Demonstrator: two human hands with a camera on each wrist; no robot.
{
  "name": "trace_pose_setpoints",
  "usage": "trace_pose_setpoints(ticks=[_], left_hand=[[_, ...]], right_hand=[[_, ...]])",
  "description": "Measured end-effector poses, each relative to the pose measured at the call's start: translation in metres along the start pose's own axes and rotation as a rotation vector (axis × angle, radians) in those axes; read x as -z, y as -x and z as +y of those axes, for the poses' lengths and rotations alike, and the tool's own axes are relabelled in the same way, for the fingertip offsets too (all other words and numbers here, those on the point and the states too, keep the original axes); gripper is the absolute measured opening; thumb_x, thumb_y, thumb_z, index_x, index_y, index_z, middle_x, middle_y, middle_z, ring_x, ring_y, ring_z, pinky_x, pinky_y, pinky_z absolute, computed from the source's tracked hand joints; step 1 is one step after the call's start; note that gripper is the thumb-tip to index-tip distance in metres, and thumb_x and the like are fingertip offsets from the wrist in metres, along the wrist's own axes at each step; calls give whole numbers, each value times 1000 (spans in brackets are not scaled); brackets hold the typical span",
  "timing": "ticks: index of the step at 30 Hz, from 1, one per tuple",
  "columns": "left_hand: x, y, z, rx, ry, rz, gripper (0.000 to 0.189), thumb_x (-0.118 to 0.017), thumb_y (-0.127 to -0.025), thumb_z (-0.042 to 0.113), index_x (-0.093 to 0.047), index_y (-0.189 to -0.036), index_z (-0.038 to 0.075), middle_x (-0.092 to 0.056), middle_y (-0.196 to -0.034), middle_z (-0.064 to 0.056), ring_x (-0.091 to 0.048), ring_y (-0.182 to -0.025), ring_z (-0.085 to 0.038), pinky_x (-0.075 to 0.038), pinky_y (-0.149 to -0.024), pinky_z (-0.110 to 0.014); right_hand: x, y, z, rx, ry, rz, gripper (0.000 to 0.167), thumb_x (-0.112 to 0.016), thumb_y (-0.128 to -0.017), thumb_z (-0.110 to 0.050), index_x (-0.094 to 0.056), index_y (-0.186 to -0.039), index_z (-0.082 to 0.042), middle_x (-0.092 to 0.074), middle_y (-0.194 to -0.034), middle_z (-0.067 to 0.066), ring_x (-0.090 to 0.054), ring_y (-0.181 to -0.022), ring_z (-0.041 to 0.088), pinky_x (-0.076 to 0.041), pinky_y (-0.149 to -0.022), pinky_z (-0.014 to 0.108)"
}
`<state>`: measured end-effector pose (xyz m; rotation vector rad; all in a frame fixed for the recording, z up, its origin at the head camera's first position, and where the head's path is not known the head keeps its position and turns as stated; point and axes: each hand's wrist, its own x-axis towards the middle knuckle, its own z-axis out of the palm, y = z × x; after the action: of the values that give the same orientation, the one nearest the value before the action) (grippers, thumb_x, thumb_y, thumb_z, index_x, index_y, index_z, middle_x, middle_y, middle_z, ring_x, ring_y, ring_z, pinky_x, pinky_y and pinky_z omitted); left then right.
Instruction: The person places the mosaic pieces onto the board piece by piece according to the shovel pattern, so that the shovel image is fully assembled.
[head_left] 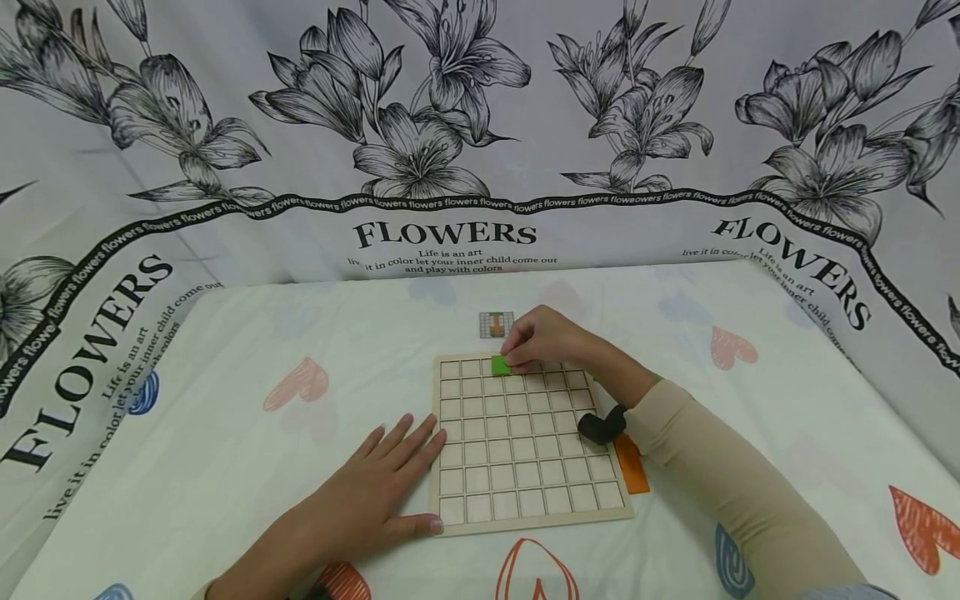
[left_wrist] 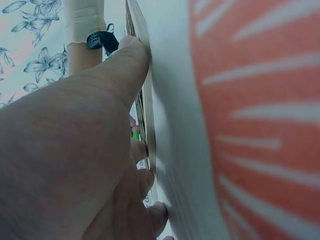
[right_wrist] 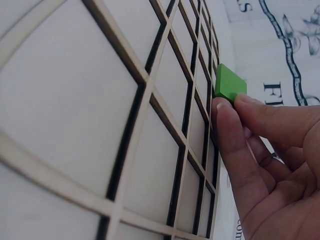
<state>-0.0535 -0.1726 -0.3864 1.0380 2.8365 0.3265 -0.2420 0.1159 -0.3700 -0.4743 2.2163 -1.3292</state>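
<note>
A wooden grid board (head_left: 534,523) with rows of square cells lies flat on the cloth. My right hand (head_left: 551,337) reaches over its far edge and pinches a green square tile (head_left: 500,366) between thumb and fingertips. In the right wrist view the green tile (right_wrist: 231,82) stands at the far rows of the grid, held by one side. My left hand (head_left: 378,483) lies with fingers spread at the board's left edge, fingertips on the frame. Seen from the left wrist, the thumb (left_wrist: 132,60) and fingertips rest along the board's side.
Beyond the board lies a small card (head_left: 496,325) with a grid picture and an orange stripe. An orange piece (head_left: 632,463) sticks out at the board's right side, beneath the right forearm. A black wrist camera (head_left: 602,427) overhangs the board. Flower-printed cloth (head_left: 450,237) rises behind.
</note>
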Motion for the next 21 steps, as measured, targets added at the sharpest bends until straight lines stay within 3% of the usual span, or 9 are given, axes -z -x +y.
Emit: trace_pose_setpoints(ticks=[11, 21], left_hand=[[-1, 1, 0, -9, -5, 14, 88, -44, -96, 69, -29, -159, 11, -23, -164, -11, -19, -149, -37, -24, -114, -61], [0, 1, 0, -3, -4, 12, 88, -45, -95, 69, -29, -159, 11, -23, -164, -11, -19, -149, -37, -24, -114, -61]], right_hand=[[-9, -8, -7, -32, -2, -4, 4, -75, -86, 4, -74, -88, 1, -72, -87, 12, -72, -76, 22, -60, -73, 34], [-14, -8, -8, 2, 77, 22, 4, -74, -88, 2, -75, -86, -1, -72, -83, 8, -71, -73, 20, -59, -69, 32]])
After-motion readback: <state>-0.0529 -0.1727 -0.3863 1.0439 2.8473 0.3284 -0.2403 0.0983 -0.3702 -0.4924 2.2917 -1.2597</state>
